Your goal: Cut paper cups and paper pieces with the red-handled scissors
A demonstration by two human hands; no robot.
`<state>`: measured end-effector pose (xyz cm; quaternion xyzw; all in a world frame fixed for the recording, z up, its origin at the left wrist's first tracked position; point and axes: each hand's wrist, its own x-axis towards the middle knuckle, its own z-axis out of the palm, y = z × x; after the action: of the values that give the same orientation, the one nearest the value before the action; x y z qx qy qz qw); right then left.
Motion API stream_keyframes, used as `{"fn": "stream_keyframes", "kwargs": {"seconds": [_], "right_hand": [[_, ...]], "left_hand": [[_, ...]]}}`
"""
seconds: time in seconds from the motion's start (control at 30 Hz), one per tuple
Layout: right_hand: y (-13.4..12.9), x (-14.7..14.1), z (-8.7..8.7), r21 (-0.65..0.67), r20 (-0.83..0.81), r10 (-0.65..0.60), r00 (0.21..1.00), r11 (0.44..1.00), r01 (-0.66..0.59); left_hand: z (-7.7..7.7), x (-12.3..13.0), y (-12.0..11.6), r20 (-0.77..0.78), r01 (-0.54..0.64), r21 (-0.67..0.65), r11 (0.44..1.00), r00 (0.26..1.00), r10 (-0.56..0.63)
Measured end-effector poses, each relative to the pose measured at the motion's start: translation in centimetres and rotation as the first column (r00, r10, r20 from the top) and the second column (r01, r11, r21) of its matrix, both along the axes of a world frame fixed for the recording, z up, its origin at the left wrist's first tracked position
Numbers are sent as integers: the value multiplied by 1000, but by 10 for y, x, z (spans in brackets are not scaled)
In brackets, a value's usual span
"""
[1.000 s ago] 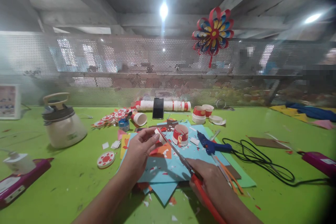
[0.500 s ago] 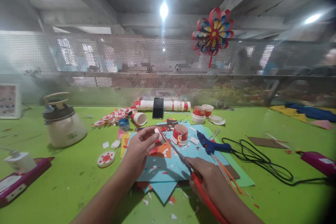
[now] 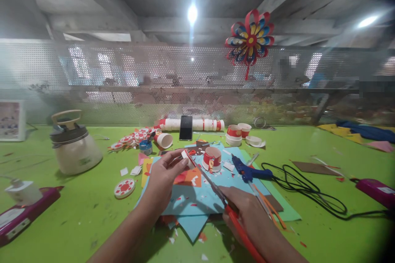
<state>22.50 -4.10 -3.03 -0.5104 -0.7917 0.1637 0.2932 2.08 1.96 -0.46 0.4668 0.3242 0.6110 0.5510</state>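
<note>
My right hand (image 3: 247,209) grips red-handled scissors (image 3: 212,185), whose long blades point up and left. Between the thumb and fingers of my left hand (image 3: 168,174) is a small white and red piece of paper (image 3: 185,157), and the scissor tips meet it. Whether the blades are cutting through it I cannot tell. Just beyond the blades, a cut red paper cup (image 3: 212,158) stands on blue paper (image 3: 185,203) strewn with scraps. A blue glue gun (image 3: 248,170) lies to the right of the cup.
A large jug (image 3: 75,150) stands at the left. A patterned disc (image 3: 124,188) lies near my left forearm. At the back, a phone (image 3: 186,128) leans on a row of stacked cups (image 3: 203,125). The glue gun's black cord (image 3: 305,189) loops rightward. Purple power strips (image 3: 33,213) sit left and right.
Both hands, the scissors and the paper piece stay almost in the same place. The whole view has shifted very slightly.
</note>
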Motion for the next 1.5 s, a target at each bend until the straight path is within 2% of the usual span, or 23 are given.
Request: {"fn": "stream_keyframes", "kwargs": {"seconds": [0.3, 0.5, 0.8, 1.07, 1.5], "right_hand": [[-5, -4, 0, 18, 4, -52, 999, 998, 52], [-3, -4, 0, 54, 10, -28, 1000, 998, 28], [-3, -2, -2, 12, 27, -38, 999, 999, 38], [-3, 0, 0, -16, 35, -75, 997, 997, 76], [-4, 0, -1, -24, 75, -62, 995, 998, 64]], "left_hand": [[6, 3, -5, 44, 18, -31, 999, 999, -16], [10, 4, -8, 84, 11, -50, 999, 996, -7], [9, 4, -8, 73, 17, -63, 998, 997, -13], [5, 1, -2, 186, 123, -74, 990, 977, -107], [6, -1, -3, 102, 93, -77, 993, 991, -85]]}}
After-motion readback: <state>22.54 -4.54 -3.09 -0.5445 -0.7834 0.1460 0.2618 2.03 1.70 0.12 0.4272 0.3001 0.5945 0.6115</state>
